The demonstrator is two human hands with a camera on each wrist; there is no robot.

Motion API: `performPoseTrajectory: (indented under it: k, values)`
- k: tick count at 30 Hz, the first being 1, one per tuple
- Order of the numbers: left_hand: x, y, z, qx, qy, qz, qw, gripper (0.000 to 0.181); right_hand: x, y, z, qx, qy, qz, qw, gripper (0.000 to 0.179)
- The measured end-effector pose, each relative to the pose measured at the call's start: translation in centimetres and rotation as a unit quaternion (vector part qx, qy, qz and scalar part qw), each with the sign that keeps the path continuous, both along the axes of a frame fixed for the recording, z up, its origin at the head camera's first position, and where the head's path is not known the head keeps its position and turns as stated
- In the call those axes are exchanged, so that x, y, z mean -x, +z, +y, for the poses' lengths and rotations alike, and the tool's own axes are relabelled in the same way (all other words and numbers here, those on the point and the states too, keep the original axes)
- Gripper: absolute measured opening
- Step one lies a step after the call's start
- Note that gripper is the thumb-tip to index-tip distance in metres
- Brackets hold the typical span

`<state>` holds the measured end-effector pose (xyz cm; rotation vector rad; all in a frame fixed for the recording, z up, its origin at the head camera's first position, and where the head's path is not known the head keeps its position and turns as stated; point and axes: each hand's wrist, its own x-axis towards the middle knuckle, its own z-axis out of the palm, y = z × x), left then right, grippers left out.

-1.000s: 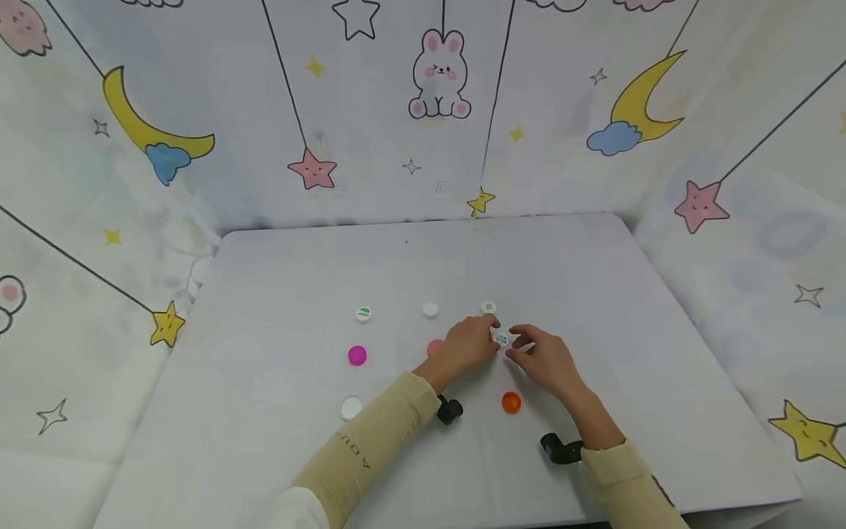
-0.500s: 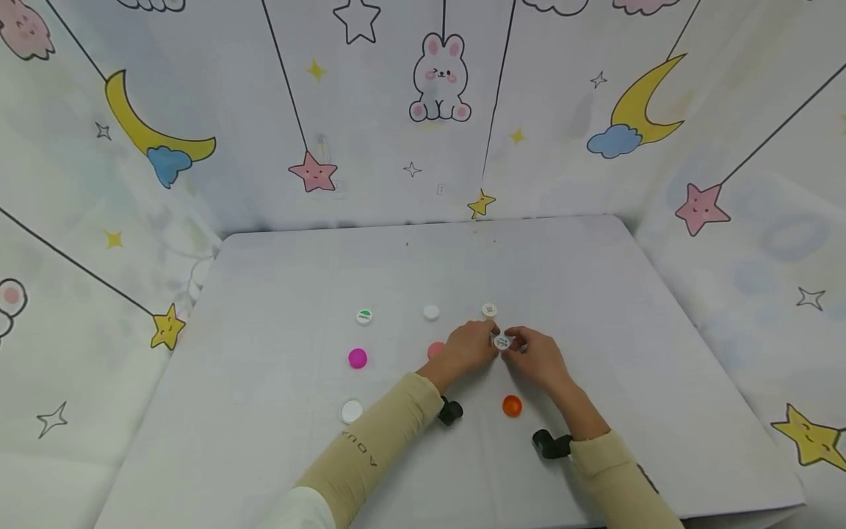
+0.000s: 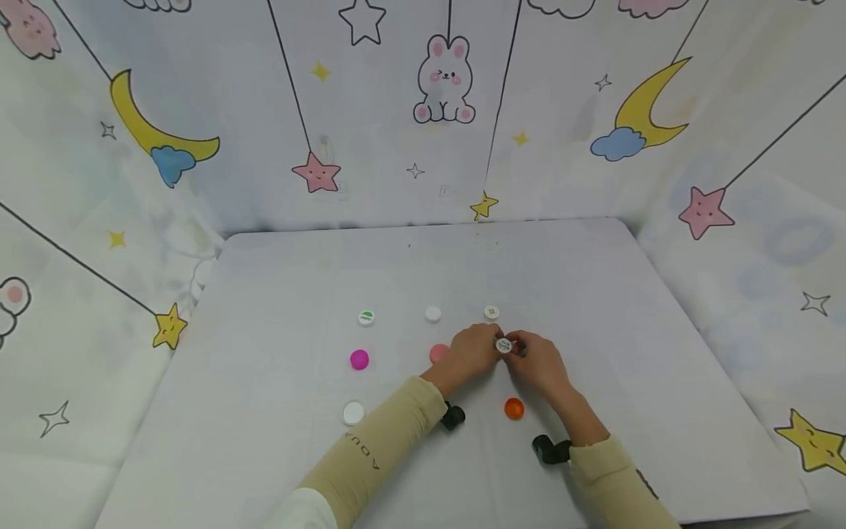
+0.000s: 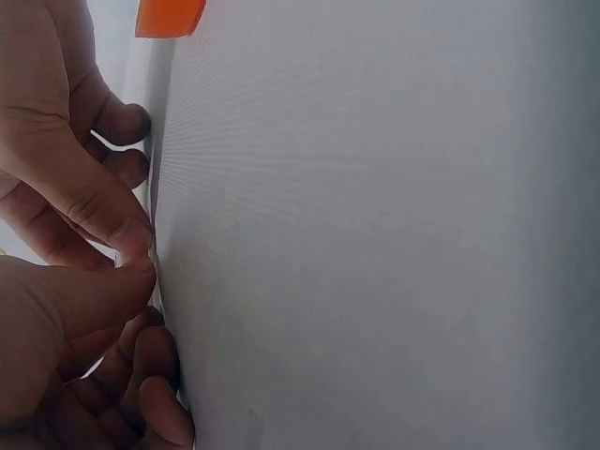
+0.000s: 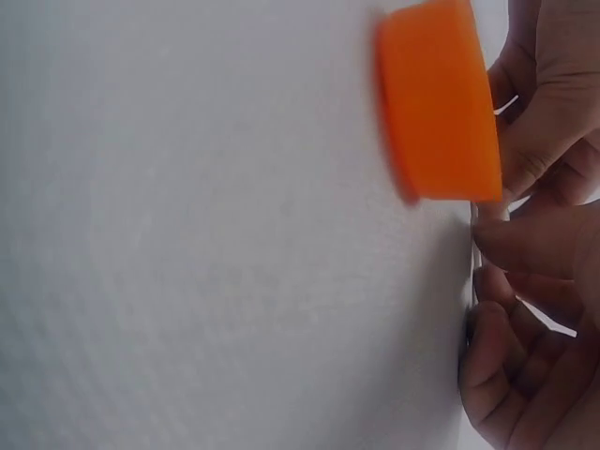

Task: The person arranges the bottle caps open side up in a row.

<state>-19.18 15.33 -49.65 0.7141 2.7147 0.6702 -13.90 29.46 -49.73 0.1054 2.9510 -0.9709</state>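
Observation:
Both hands meet at a white bottle cap (image 3: 504,344) with dark print on top, right of the table's middle. My left hand (image 3: 472,348) pinches its left side, and my right hand (image 3: 538,360) pinches it from the right. In the left wrist view, the two thumbs (image 4: 131,239) come together low over the cloth, and the fingers mostly hide the cap. A white cap with a square mark (image 3: 491,313) lies just beyond the fingers. Nearer me sits an orange cap (image 3: 514,408), which stands large in the right wrist view. A salmon-pink cap (image 3: 439,353) is partly covered by my left wrist.
On the white-covered table (image 3: 277,279) lie a plain white cap (image 3: 432,314), a white-and-green cap (image 3: 366,317) and a magenta cap (image 3: 360,359). Another white cap (image 3: 353,413) is beside my left sleeve. Black wrist cameras (image 3: 550,450) hang beneath both wrists. Patterned cloth surrounds the table.
My right hand has moved left and its fingers have closed onto the printed white cap, which it stood apart from a second ago. The left hand stays at the cap.

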Motion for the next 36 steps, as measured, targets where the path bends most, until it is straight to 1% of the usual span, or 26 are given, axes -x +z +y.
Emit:
performPoseTrajectory:
  k: [4, 8, 13, 20, 25, 29, 33, 36]
  values:
    - [-0.1, 0.0, -0.2, -0.01, 0.001, 0.003, 0.9999, 0.021, -0.3, 0.3, -0.2, -0.004, 0.003, 0.003, 1.0, 0.032]
    - [-0.2, 0.2, -0.5, -0.024, -0.006, 0.015, 0.9996, 0.021, -0.5, 1.2, -0.2, -0.013, 0.009, 0.017, 0.9997, 0.032]
    - [-0.5, 1.0, -0.6, -0.042, -0.012, 0.026, 0.9987, 0.024, -0.6, 2.3, 0.0, -0.023, 0.011, 0.028, 0.9993, 0.032]
    - [-0.9, 2.0, -0.5, -0.04, -0.006, 0.033, 0.9986, 0.027, -1.0, 3.2, 0.1, -0.02, 0.012, 0.031, 0.9993, 0.033]
    - [-1.0, 2.4, -0.7, -0.046, -0.015, 0.027, 0.9985, 0.026, -1.3, 3.3, 0.3, -0.008, 0.019, 0.027, 0.9994, 0.033]
    - [-1.0, 2.1, -0.8, -0.047, -0.028, 0.019, 0.9983, 0.025, -1.5, 3.0, 0.4, 0.001, 0.026, 0.019, 0.9995, 0.034]
    - [-0.9, 2.0, -0.9, -0.053, -0.036, 0.011, 0.9979, 0.027, -1.8, 2.6, 0.6, 0.004, 0.026, 0.026, 0.9993, 0.034]
    - [-1.0, 1.9, -0.8, -0.053, -0.041, 0.018, 0.9976, 0.031, -1.8, 2.3, 0.6, -0.003, 0.023, 0.038, 0.999, 0.035]
